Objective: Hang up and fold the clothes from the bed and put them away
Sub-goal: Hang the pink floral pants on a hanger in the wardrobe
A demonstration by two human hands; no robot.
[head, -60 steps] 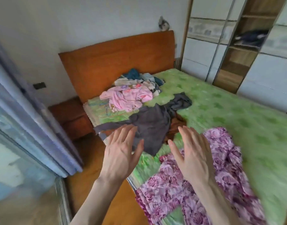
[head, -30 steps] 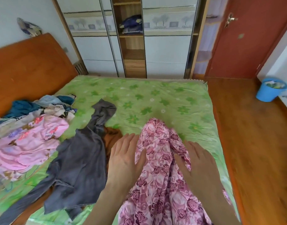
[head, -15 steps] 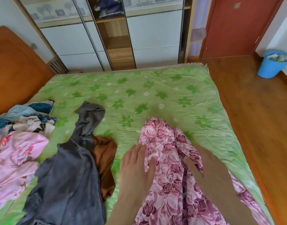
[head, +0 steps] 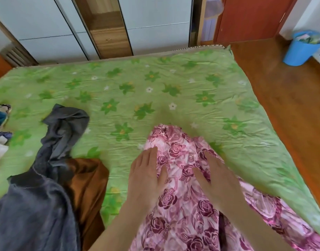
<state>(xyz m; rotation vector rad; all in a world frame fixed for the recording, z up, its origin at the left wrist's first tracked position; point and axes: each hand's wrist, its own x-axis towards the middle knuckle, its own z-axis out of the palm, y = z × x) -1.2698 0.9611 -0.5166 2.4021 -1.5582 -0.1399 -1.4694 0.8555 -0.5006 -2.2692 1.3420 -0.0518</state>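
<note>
Smoothing a pink rose-print garment (head: 182, 196) flat on the green floral bed (head: 155, 91) before folding.

Left hand (head: 146, 176) and right hand (head: 217, 180) both flat on the cloth, fingers straight, gripping nothing. Best pressed outward from the middle toward the edges so creases clear first. Grey garment (head: 37, 196) and brown garment (head: 86, 178) heaped just left, not yet folded.

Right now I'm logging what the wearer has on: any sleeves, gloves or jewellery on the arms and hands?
Both forearms are bare as far as the frame shows, with no sleeves in view. The left hand and right hand wear no gloves; no rings, watch or bracelets are visible.
</note>
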